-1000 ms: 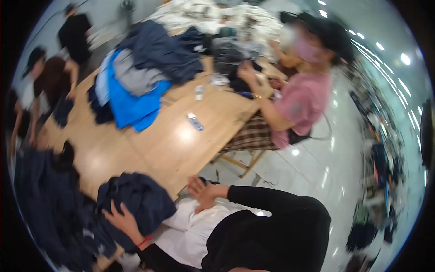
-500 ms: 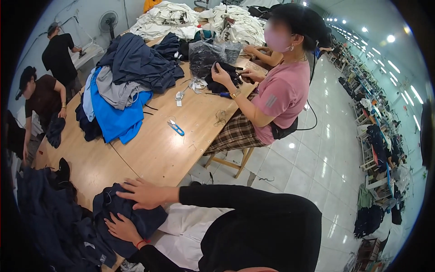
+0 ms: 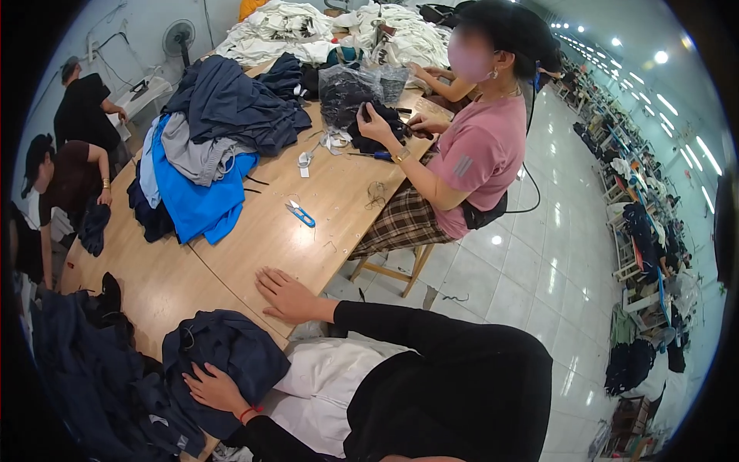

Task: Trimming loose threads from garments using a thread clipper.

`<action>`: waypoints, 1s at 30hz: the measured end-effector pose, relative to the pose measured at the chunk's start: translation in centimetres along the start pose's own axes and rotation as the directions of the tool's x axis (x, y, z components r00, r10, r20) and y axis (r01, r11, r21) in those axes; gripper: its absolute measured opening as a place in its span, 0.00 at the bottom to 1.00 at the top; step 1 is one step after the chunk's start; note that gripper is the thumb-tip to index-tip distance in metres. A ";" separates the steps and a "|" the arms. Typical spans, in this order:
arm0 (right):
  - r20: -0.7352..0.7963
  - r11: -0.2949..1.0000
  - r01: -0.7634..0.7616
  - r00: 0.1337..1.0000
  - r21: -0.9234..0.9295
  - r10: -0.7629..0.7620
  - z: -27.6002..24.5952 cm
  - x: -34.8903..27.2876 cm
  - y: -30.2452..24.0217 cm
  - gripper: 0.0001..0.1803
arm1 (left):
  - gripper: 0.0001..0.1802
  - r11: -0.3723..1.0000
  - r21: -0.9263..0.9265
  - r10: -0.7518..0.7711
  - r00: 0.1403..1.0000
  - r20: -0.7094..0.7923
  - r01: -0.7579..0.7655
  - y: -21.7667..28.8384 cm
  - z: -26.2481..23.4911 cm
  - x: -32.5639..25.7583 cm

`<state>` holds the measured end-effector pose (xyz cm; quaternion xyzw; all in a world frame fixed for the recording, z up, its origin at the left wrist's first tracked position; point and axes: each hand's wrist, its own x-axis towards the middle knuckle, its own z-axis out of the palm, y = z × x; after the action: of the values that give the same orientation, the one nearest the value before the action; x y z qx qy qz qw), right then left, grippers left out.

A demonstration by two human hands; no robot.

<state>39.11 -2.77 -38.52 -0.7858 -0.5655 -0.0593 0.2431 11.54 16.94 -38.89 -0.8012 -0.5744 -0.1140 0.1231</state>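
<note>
Resting left hand [image 3: 215, 389], fingers spread, on navy cloth [image 3: 242, 339], lower left; holding right hand [image 3: 289, 298] flat, empty-looking, at table [image 3: 154, 269], lower centre; best to press evenly, smoothing folds.

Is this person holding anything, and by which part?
Nothing appears gripped: the left hand lies spread on top of the bundled navy garment, and the right hand shows nothing in it.

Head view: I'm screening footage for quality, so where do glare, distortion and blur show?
Head view: ceiling lights burn white and floor tiles throw back glints; head view: the row of workstations bows along the right rim; head view: left hand and right hand look fairly crisp, but a blurred patch masks part of the seated person.
</note>
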 end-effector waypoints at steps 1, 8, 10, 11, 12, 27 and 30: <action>0.001 1.000 -0.006 1.000 -0.002 0.006 0.3 -0.2 -0.2 0.44 | 0.27 1.000 0.000 -0.007 1.000 0.008 0.007 0.0 0.0 -0.1; -0.020 0.999 -0.010 1.000 -0.050 0.009 -0.4 0.3 -1.7 0.37 | 0.26 1.000 -0.018 -0.014 1.000 -0.007 0.014 -0.5 0.7 -0.2; -0.028 0.999 -0.004 1.000 -0.048 0.003 -0.4 0.2 -1.6 0.36 | 0.26 1.000 -0.023 -0.019 1.000 -0.006 0.018 -0.5 0.5 -0.2; -0.028 0.999 -0.006 1.000 -0.049 0.005 -0.4 0.3 -1.5 0.36 | 0.26 0.999 -0.030 -0.017 1.000 -0.009 0.017 -0.5 0.5 -0.2; -0.029 0.999 -0.009 1.000 -0.050 0.008 -0.4 0.4 -1.5 0.36 | 0.26 0.999 -0.027 -0.022 1.000 -0.009 0.022 -0.5 0.5 -0.2; -0.078 0.999 -0.001 0.997 -0.039 -0.002 0.1 0.2 -1.4 0.37 | 0.27 0.998 -0.054 -0.014 1.000 -0.012 0.013 -0.5 0.3 -0.3; -0.036 0.999 -0.006 0.999 -0.043 0.005 -0.2 0.2 -1.6 0.36 | 0.27 0.999 -0.050 -0.015 1.000 -0.006 0.014 -0.6 0.3 -0.4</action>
<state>37.72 -2.33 -37.77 -0.7912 -0.5574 -0.0850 0.2367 10.84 16.88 -39.28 -0.7994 -0.5767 -0.1320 0.1040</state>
